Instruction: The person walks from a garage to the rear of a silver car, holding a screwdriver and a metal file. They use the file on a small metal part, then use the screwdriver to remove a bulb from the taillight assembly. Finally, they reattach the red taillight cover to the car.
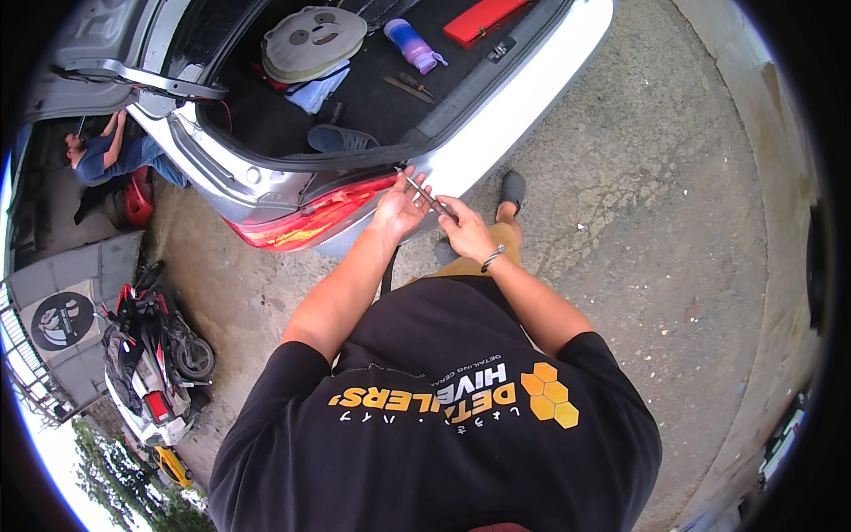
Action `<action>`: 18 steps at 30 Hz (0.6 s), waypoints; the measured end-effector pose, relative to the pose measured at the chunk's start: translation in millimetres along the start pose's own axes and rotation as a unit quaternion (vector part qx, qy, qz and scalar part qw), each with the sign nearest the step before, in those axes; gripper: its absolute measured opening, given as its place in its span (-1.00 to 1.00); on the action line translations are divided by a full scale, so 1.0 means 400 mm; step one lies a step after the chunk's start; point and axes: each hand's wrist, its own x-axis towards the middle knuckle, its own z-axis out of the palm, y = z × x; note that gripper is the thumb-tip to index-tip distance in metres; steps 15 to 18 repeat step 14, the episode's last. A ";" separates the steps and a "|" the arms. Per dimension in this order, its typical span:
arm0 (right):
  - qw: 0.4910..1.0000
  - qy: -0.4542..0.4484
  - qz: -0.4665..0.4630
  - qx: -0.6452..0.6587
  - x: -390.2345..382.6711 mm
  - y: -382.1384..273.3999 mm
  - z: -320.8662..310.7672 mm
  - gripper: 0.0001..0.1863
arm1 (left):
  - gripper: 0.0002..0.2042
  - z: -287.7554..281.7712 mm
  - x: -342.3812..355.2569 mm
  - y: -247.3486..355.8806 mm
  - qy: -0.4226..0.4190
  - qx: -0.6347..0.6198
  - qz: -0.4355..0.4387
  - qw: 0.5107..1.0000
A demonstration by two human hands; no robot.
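Observation:
At the lower edge of the open car trunk, beside the red tail light, both my hands meet around a slim screwdriver-like tool. My right hand is closed on its dark handle end. My left hand is turned palm up, its fingers bent around the thin metal end near the car's corner. A small dark piece shows at that tip, too small to name. The exact kind of tool is unclear.
Inside the trunk lie a round bear-face bag, a purple-blue bottle, a red case, small tools and a grey shoe. At left are another person and a parked motorcycle.

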 end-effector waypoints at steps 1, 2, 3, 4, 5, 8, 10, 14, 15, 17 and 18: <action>1.000 0.000 0.001 -0.008 0.003 -0.014 -0.001 -0.54 | -0.68 0.001 -0.001 0.001 -0.005 -0.013 0.001 1.000; 1.000 0.001 0.002 -0.015 0.007 -0.024 0.000 -0.54 | -0.68 0.001 0.000 0.004 -0.008 -0.003 0.000 1.000; 1.000 0.005 0.000 -0.021 0.013 -0.030 0.004 -0.54 | -0.68 0.002 0.000 0.007 -0.011 0.008 -0.002 1.000; 1.000 0.007 -0.001 -0.027 0.019 -0.036 0.008 -0.54 | -0.68 -0.003 0.002 0.008 -0.012 0.017 -0.003 1.000; 0.999 0.009 -0.002 -0.033 0.022 -0.040 0.011 -0.54 | -0.68 -0.008 0.004 0.007 -0.016 0.018 -0.003 1.000; 0.997 0.041 -0.052 -0.048 0.019 -0.029 0.022 -0.55 | -0.68 -0.015 0.006 0.009 -0.029 0.017 -0.005 0.999; 0.995 0.044 -0.064 -0.063 0.019 -0.025 0.025 -0.55 | -0.70 -0.021 0.006 0.011 -0.039 0.013 -0.010 0.999; 0.991 0.058 -0.083 -0.086 0.025 -0.013 0.036 -0.54 | -0.69 -0.027 0.011 0.013 -0.052 0.012 -0.013 0.998; 0.991 0.058 -0.083 -0.086 0.025 -0.013 0.036 -0.54 | -0.69 -0.027 0.011 0.013 -0.052 0.012 -0.013 0.998; 0.991 0.058 -0.083 -0.086 0.025 -0.013 0.036 -0.54 | -0.69 -0.027 0.011 0.013 -0.052 0.012 -0.013 0.998; 0.991 0.058 -0.083 -0.086 0.025 -0.013 0.036 -0.54 | -0.69 -0.027 0.011 0.013 -0.052 0.012 -0.013 0.998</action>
